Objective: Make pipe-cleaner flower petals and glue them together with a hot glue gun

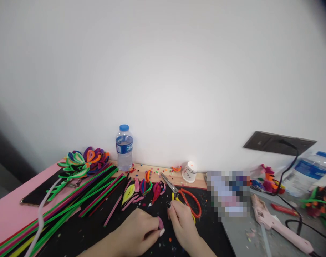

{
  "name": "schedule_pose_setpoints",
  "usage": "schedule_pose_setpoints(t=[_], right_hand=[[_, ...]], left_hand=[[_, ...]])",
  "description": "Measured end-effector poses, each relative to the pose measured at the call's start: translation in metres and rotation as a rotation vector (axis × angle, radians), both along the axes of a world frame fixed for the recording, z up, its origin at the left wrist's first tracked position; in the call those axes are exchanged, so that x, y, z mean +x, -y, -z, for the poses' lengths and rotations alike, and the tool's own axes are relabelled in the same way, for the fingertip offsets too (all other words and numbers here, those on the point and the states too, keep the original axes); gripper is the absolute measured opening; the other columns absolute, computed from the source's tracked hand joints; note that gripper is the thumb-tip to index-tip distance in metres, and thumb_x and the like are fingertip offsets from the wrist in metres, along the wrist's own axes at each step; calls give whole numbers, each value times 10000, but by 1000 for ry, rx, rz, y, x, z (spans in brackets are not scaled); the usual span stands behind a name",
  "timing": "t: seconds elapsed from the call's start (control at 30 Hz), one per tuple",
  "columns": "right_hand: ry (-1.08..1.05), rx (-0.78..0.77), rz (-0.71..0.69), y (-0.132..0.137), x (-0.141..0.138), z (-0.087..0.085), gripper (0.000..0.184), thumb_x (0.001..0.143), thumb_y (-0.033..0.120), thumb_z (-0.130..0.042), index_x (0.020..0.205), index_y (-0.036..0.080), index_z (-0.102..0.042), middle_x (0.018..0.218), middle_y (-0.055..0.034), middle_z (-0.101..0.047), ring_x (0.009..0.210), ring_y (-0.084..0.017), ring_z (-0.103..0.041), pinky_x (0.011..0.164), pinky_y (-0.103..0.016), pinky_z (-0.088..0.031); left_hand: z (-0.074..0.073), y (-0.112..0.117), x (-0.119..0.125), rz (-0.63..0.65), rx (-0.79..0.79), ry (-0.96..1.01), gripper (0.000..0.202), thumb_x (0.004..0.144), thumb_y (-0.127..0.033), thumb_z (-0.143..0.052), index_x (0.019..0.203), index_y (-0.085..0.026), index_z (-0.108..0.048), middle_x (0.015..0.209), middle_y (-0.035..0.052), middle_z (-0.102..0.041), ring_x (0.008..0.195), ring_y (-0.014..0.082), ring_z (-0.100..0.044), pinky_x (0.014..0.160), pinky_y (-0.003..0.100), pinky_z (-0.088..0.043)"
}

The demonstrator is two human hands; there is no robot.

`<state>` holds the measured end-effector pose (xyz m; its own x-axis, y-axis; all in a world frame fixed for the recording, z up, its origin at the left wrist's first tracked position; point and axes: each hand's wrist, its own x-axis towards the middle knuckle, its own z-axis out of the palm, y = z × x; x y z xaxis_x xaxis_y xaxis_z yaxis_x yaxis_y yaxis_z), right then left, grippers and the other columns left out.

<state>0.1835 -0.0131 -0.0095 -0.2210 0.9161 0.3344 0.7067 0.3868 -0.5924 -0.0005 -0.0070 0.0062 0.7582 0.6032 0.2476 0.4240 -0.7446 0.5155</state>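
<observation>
Left hand [137, 233] nearest, at 6 o'clock; right hand [183, 225] just beside, toward 3. Risk: small pink piece [160, 223] could slip from pinch and vanish among scraps on black mat [93, 235]. Scissors [169, 185] lay at right hand's 12 o'clock, so snag possible. Left fingers curled, pinching pink piece. Right fingers curled low; whether they gripped anything, could not tell.

Black table top [80, 233] here, a pink sheet [10, 210] along its left edge — long pipe cleaners [80, 196] fanned across both, loose petals [128, 192] and scissors [176, 191] mid-table, a water bottle [124, 148] and white cup [189, 172] standing at the back, a glue gun [272, 223] lying on the grey stretch at right.
</observation>
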Motion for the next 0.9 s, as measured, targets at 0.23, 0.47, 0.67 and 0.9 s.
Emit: schedule_pose_setpoints(t=[0.23,0.47,0.67,0.9], right_hand=[[-13,7,3,0,0,-3,351,922,255,-277,592,200,-383,564,-5,-486,534,-137,-471,512,-233,-336],[-6,-10,17,1,0,-3,354,919,260,-265,583,202,-360,558,-2,-466,524,-136,-463,511,-236,-329],[13,-6,12,0,0,-3,345,916,250,-280,584,202,-361,557,2,-464,530,-135,-465,513,-234,-327],[5,-11,17,-1,-1,-6,342,911,257,-270,581,205,-345,552,0,-459,526,-139,-464,509,-239,-318]], left_hand=[[6,-12,-15,-333,154,-29,294,912,-224,-330,686,-209,-519,596,31,-585,561,170,-553,547,276,-308],[-13,-41,-44,-742,22,-12,160,881,-271,-355,902,-219,-505,817,37,-628,705,197,-600,623,271,-379],[-7,-58,-62,-826,-95,-213,94,817,-233,-411,858,-191,-486,658,20,-583,596,209,-581,513,253,-306],[-9,-55,-61,-811,-86,-109,178,797,-103,-361,893,-197,-478,627,-5,-554,601,181,-586,565,235,-348]])
